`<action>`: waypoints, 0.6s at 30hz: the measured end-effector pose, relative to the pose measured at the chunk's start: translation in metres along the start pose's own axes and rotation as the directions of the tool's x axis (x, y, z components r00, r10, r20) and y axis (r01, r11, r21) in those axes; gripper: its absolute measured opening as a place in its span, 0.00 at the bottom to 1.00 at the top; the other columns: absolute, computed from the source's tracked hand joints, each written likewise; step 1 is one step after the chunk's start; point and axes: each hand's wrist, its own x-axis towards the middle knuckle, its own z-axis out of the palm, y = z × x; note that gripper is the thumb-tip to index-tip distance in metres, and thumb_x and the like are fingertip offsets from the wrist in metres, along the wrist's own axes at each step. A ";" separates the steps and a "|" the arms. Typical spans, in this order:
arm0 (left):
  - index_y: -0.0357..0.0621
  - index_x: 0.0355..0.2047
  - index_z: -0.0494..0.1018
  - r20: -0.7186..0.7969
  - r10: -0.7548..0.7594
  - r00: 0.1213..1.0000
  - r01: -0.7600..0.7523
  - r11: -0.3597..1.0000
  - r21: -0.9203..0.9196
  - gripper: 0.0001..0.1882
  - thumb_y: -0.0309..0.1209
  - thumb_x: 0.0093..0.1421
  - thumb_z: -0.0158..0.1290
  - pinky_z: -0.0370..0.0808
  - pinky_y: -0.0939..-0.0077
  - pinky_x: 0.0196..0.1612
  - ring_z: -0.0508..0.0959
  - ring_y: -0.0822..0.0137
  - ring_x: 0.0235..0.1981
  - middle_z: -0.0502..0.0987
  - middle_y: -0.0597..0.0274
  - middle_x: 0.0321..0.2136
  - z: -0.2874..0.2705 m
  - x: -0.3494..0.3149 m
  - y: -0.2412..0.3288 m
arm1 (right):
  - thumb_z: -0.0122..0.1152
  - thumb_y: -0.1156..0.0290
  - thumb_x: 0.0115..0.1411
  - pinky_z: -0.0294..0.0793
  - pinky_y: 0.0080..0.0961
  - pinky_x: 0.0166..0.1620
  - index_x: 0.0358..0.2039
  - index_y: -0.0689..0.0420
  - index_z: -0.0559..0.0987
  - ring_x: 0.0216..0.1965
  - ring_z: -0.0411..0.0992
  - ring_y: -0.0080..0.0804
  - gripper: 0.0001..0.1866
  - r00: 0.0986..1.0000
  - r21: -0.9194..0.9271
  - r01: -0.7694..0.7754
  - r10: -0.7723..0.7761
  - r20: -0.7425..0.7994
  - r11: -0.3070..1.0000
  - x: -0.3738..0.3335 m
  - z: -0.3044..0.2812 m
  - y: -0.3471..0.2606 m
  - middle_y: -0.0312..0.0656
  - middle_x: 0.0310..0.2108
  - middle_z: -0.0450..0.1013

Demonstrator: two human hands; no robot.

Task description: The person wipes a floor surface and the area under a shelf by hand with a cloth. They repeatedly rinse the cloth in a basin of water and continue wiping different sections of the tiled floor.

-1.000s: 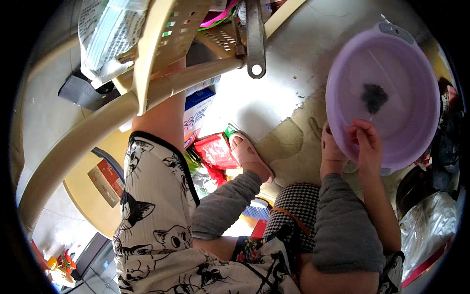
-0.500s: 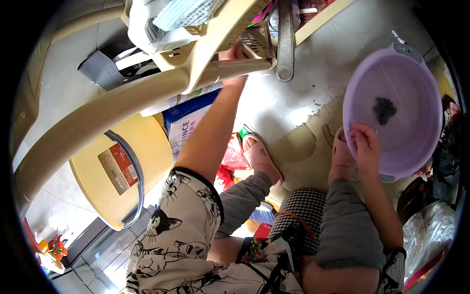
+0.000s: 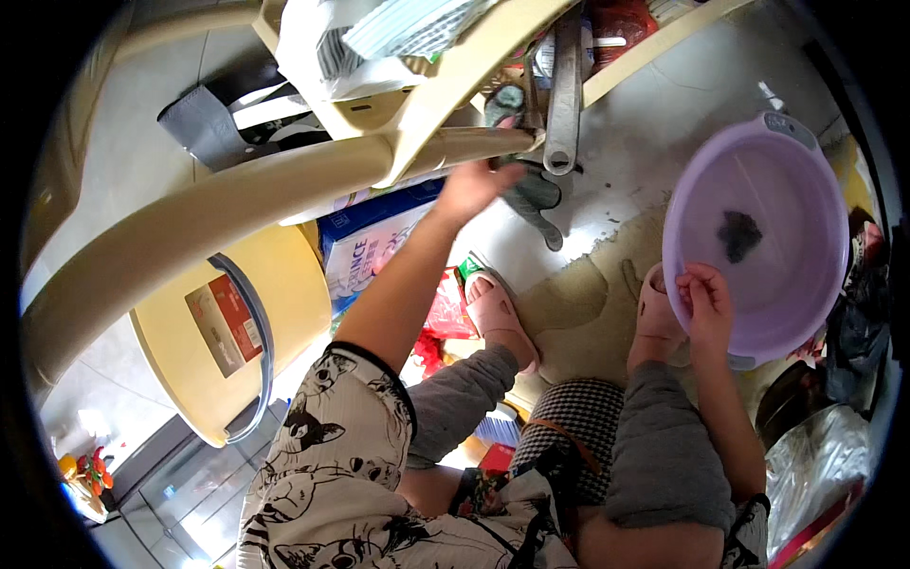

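Observation:
My right hand is closed on the near left rim of a purple plastic basin, fingers curled over the edge. A small dark clump lies on the basin's bottom. Below a beige chair rail, my left hand is slightly blurred, with thumb and fingers against a dark grey glove that hangs with its fingers spread. Above the rail shows another grey-green piece; whether it belongs to the same glove, I cannot tell. A metal wrench-like bar hangs beside the glove.
At the left stands a yellow bucket with a grey handle. Next to it is a blue and white package. White plastic bags sit on the chair. My feet in pink slippers rest by a wet floor patch. Clear plastic lies at right.
My left hand has drawn back from behind the chair rail toward me, and the grey glove has come into view with it. My right hand stays on the basin rim.

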 end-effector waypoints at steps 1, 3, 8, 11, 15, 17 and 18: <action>0.40 0.50 0.67 -0.070 0.036 0.997 -0.030 0.995 0.093 0.25 0.30 0.51 0.57 0.64 0.74 0.50 0.70 0.65 0.48 0.71 0.55 0.47 0.008 0.001 0.001 | 0.44 0.78 0.61 0.67 0.14 0.36 0.39 0.61 0.73 0.30 0.65 0.17 0.09 1.000 -0.039 -0.015 0.014 -0.021 0.999 0.001 0.000 -0.002 0.34 0.29 0.70; 0.42 0.45 0.71 -0.238 -0.010 0.971 0.041 0.991 0.124 0.21 0.32 0.50 0.59 0.68 0.72 0.45 0.75 0.63 0.41 0.76 0.55 0.39 0.024 0.005 0.003 | 0.44 0.78 0.61 0.67 0.14 0.36 0.38 0.61 0.73 0.30 0.65 0.17 0.09 1.000 -0.058 0.002 -0.002 0.008 0.998 0.005 -0.004 0.001 0.33 0.29 0.70; 0.37 0.37 0.72 -0.509 -0.189 0.840 0.179 0.981 -0.070 0.14 0.30 0.51 0.58 0.70 0.78 0.36 0.76 0.70 0.31 0.78 0.59 0.30 0.069 -0.020 0.008 | 0.44 0.78 0.60 0.67 0.15 0.35 0.38 0.61 0.73 0.29 0.65 0.18 0.09 1.000 -0.090 0.014 -0.013 0.010 0.996 0.007 -0.013 0.004 0.34 0.29 0.70; 0.39 0.40 0.73 -0.344 -0.383 0.857 0.322 0.920 -0.223 0.17 0.31 0.51 0.58 0.69 0.80 0.33 0.73 0.70 0.27 0.75 0.60 0.26 0.071 -0.045 0.001 | 0.44 0.78 0.60 0.67 0.14 0.35 0.38 0.61 0.73 0.30 0.66 0.18 0.09 0.999 -0.052 -0.036 0.035 -0.009 0.998 0.002 0.001 0.009 0.34 0.29 0.70; 0.41 0.52 0.65 -0.424 -0.184 0.887 0.079 0.964 -0.252 0.25 0.28 0.52 0.55 0.69 0.77 0.34 0.71 0.67 0.29 0.71 0.56 0.30 0.092 -0.036 0.007 | 0.45 0.78 0.60 0.66 0.14 0.36 0.38 0.61 0.73 0.30 0.66 0.18 0.08 1.000 -0.023 -0.025 0.025 -0.005 0.999 0.003 -0.005 0.004 0.34 0.29 0.70; 0.40 0.53 0.63 -0.445 -0.081 0.892 0.104 0.994 0.026 0.26 0.26 0.52 0.53 0.69 0.74 0.34 0.72 0.61 0.28 0.70 0.53 0.29 0.098 -0.029 0.035 | 0.45 0.78 0.60 0.66 0.14 0.36 0.38 0.61 0.73 0.30 0.66 0.18 0.08 1.000 -0.039 -0.022 0.022 -0.005 0.999 0.002 -0.010 0.005 0.34 0.29 0.70; 0.40 0.54 0.63 -0.483 -0.014 0.876 0.036 0.999 0.036 0.27 0.25 0.52 0.53 0.70 0.73 0.34 0.72 0.59 0.29 0.70 0.51 0.30 0.099 -0.025 0.033 | 0.45 0.77 0.61 0.65 0.14 0.36 0.39 0.60 0.72 0.30 0.65 0.17 0.08 1.000 -0.061 -0.023 0.023 0.000 0.998 0.002 -0.008 0.003 0.33 0.29 0.70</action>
